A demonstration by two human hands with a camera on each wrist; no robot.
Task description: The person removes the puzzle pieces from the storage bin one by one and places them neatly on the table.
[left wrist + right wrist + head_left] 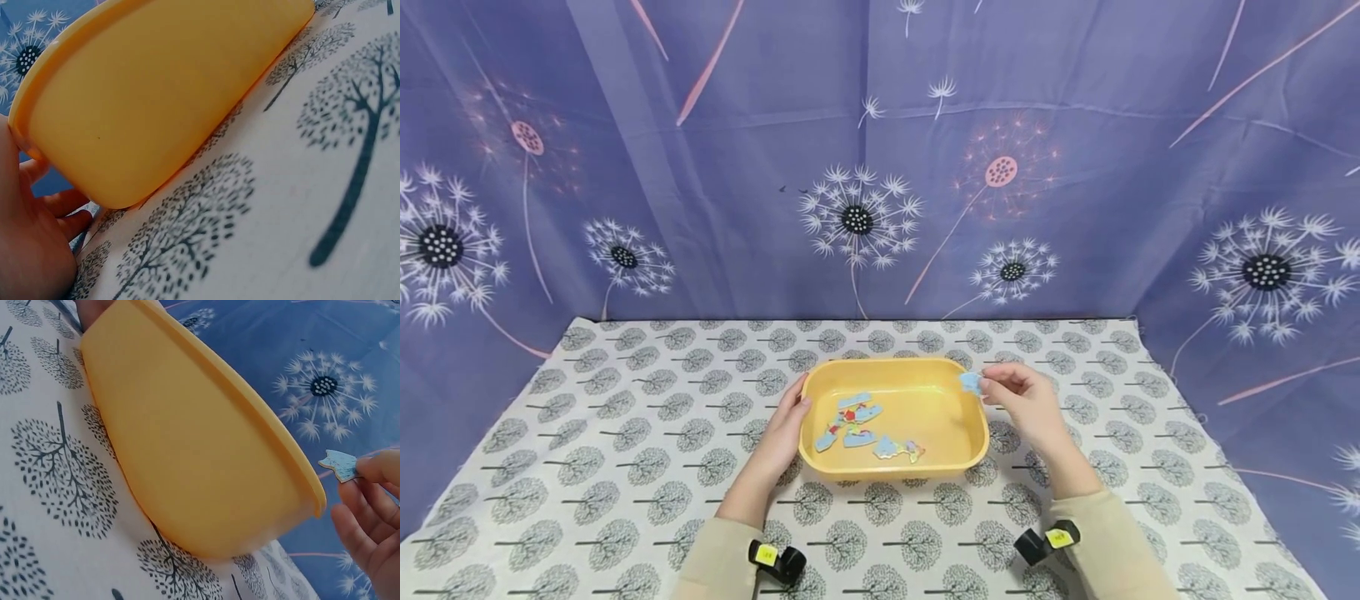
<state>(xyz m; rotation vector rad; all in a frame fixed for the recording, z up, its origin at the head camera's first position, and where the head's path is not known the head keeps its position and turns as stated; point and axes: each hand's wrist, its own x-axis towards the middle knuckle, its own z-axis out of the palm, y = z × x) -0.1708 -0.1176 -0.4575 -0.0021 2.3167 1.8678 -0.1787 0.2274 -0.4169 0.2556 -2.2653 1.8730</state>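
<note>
A yellow plastic basin [891, 472] with rounded corners sits on the table between the hands. My left hand [784, 433] grips its left end, thumb at the rim and fingers against the outer wall. Past the basin's right rim, my right hand [1026, 407] pinches a flat light-blue puzzle piece [341, 465] between thumb and fingertips. That piece has a notched edge and overlaps the back right corner in the head view. Several more pieces [859, 438], light blue with red and yellow bits, lie on the basin floor at its left and front.
A white cloth [662, 500] printed with grey trees covers the table. Behind it hangs a blue-purple curtain [737, 208] with dandelion prints. Black wrist bands with yellow labels sit on both sleeves, the left one [775, 562] and the right one [1047, 542].
</note>
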